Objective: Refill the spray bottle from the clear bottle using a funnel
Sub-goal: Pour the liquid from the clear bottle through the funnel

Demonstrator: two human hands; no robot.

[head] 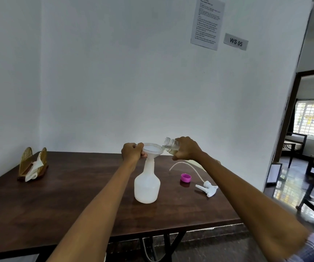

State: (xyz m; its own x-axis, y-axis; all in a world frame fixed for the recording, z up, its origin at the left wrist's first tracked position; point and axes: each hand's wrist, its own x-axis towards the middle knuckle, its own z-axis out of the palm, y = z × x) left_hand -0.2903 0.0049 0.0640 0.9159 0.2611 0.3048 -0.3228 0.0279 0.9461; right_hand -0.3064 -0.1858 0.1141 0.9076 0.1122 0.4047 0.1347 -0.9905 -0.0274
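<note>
Head view, left to right: one gold napkin holder (33,164) with white napkins stands at the dark table's (58,201) far left; the left hand (131,152) grips the rim of one white funnel (152,150) seated in the neck of one upright white spray bottle (147,187). Beside it the right hand (187,148) grasps one clear bottle (171,145), tipped with its open mouth at the funnel's edge and a little pale liquid inside. One pink cap (185,177) and one white sprayer head (208,188) with its tube lie on the table further right.

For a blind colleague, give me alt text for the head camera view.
The right hand tips a clear bottle over a funnel that the left hand steadies in a white spray bottle. A pink cap and spray head lie on the table.
</note>
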